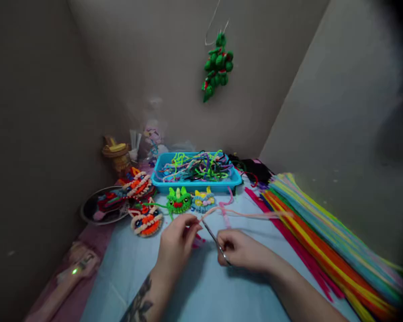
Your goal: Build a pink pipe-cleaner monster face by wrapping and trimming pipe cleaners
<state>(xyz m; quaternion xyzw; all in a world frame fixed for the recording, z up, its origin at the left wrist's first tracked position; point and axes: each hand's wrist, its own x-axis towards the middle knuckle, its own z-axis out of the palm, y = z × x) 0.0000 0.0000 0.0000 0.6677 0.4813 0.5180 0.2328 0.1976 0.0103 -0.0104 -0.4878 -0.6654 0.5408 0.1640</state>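
My left hand (179, 239) pinches one end of a pale pink pipe cleaner (245, 214), whose free length stretches off to the right above the table. Scissors (219, 246) are gripped in my right hand (238, 250), their tips reaching the pipe cleaner close to my left fingertips. Whether the blades are closed on it I cannot tell. Just beyond my hands sit a green pipe-cleaner animal face (177, 201) and a blue and yellow one (203, 201). An orange and cream face (147, 220) lies to the left. Some bright pink bits show behind my left fingers.
A blue tray (196, 183) of tangled pipe-cleaner scraps stands at the back. Long bundled pipe cleaners (325, 232) in several colours cover the right side. A round metal dish (87, 212) is at left, near a glue gun (70, 273) with a green light. A green ornament (219, 65) hangs above.
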